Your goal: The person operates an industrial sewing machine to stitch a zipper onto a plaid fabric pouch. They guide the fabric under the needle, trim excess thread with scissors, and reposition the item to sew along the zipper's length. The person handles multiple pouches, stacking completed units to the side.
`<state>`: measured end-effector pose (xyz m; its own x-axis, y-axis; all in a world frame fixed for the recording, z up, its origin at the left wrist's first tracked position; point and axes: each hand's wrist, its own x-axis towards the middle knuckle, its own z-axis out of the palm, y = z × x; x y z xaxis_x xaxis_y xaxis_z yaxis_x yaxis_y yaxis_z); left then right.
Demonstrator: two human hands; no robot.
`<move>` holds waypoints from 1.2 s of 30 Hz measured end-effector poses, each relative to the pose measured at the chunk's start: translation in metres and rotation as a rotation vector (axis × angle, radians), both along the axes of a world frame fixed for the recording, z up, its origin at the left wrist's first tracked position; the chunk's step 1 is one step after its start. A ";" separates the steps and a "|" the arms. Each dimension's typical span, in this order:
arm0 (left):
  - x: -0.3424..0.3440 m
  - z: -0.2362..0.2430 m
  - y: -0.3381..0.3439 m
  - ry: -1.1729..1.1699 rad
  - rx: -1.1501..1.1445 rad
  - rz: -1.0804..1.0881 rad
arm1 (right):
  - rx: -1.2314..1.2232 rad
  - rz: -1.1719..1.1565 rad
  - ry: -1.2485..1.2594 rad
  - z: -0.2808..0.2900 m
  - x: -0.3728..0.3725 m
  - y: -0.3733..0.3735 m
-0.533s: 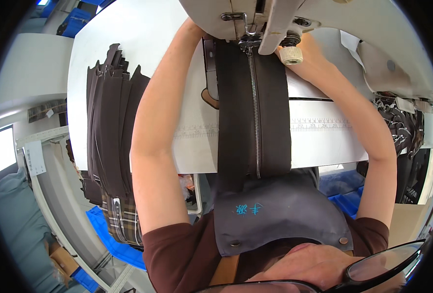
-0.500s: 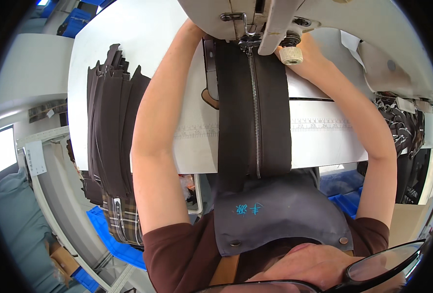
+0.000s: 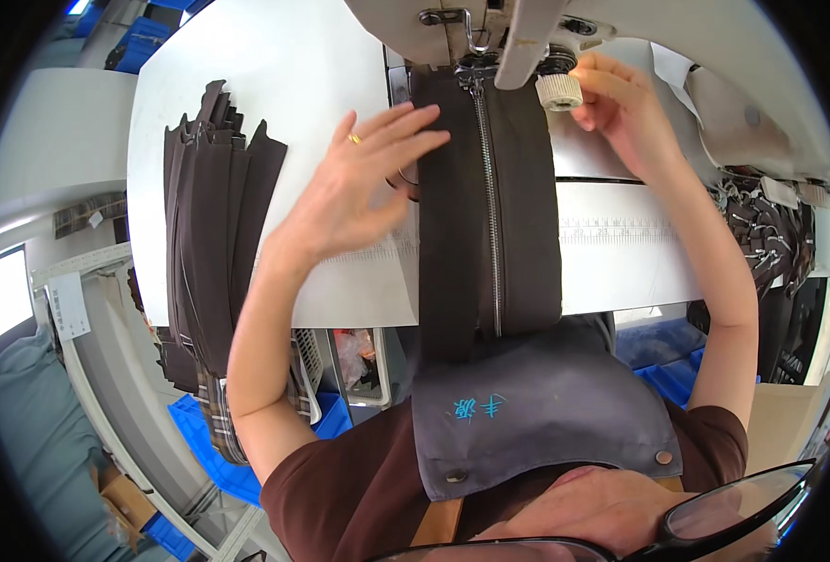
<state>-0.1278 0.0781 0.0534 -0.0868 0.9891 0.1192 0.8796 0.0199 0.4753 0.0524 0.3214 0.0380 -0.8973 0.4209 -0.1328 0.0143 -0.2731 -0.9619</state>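
A bright window (image 3: 1,295) glows at far left, near a pale metal frame (image 3: 96,257).

Dark brown fabric panel (image 3: 531,215) is lying pretty flat, silver zipper (image 3: 492,192) running lengthwise, near end poking past the table (image 3: 625,286).

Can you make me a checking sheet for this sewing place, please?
Surface: flat white tabletop with printed ruler marks.
Work things: dark brown fabric strip with a silver metal zipper, running up to the off-white sewing machine.
Clutter: stack of long dark brown fabric pieces at left; jumbled dark pile with silvery bits at right.
Hands: left hand open by the strip's left edge, contact unclear; right hand beside the white ribbed round knob, grip unclear.
Cables: nothing seen.
Surroundings: blue plastic bin at lower left, blue-grey cloth heap at far left.
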 end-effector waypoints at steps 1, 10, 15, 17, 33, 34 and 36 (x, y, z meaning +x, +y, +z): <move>0.007 -0.001 -0.003 -0.015 -0.029 -0.013 | -0.154 0.030 0.146 -0.002 -0.006 -0.004; 0.006 -0.013 0.027 0.222 0.087 -0.027 | -0.326 0.059 0.161 -0.017 -0.025 -0.020; 0.013 -0.015 0.034 0.250 0.115 0.042 | 0.201 -0.020 -0.071 -0.003 -0.024 -0.025; 0.018 -0.019 0.033 0.286 0.134 0.081 | 0.361 -0.063 -0.080 0.000 -0.026 -0.028; 0.027 -0.027 0.031 0.283 0.173 0.155 | 1.073 -0.135 0.050 -0.024 -0.036 -0.017; 0.026 -0.027 0.031 0.278 0.164 0.159 | 1.078 -0.149 0.054 -0.026 -0.037 -0.016; 0.027 -0.027 0.031 0.267 0.172 0.163 | 1.081 -0.155 0.083 -0.027 -0.037 -0.016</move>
